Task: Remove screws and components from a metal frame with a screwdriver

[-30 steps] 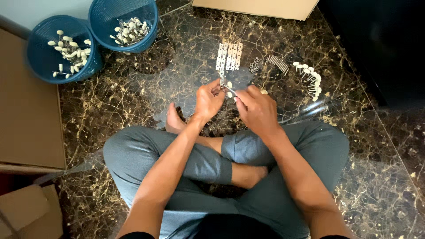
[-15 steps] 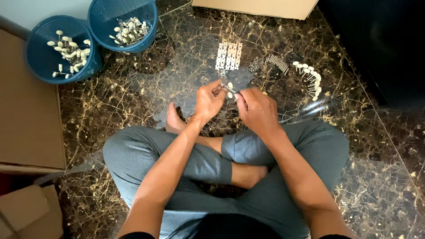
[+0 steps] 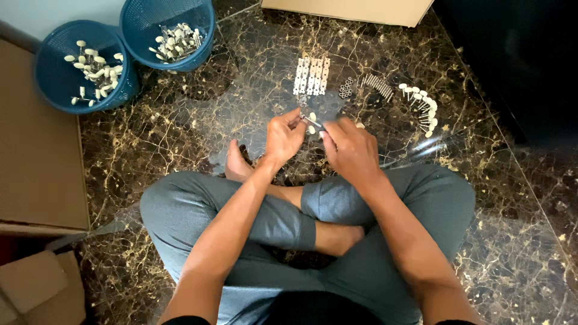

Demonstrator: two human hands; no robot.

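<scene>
Left hand (image 3: 283,137) and right hand (image 3: 351,149) pinch one small cream-headed metal pin (image 3: 313,122) between fingertips — judged light, stiff, slippery; grip the shank.

This looks like a room in a home used for small piecework by hand. The floor (image 3: 198,132) is polished dark marble with gold veins, and a person sits cross-legged and barefoot on it. Two blue plastic baskets (image 3: 90,90) hold small white-headed parts, more small metal pieces (image 3: 312,76) lie in neat rows on the floor, and cardboard boxes (image 3: 36,156) stand around the edges.
</scene>
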